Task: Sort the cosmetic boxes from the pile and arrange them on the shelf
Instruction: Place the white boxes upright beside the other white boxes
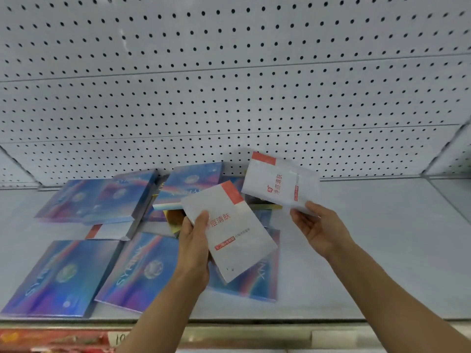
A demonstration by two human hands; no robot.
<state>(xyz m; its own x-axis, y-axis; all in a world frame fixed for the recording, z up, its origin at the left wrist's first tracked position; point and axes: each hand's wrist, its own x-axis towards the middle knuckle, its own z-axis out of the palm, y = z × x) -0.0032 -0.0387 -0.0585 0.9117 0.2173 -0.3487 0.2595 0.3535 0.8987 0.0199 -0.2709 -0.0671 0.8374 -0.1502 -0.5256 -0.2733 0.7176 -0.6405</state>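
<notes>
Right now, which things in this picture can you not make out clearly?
All in the head view:
- Gold box: mostly hidden under the blue boxes and the white box gripped by the left hand.
- Small print on the second white box, held by the right hand: blurred.
- Price label on the shelf edge: cut off by the left forearm.

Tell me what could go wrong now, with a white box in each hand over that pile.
1. The right hand pinches its white box only at the lower edge, tilted in the air; it might slip and fall onto the pile.
2. The left hand holds the other white box just above the blue boxes, which lie askew and overlapping; setting it down there could nudge them.
3. The front blue box lies near the shelf lip and could get pushed off.
</notes>
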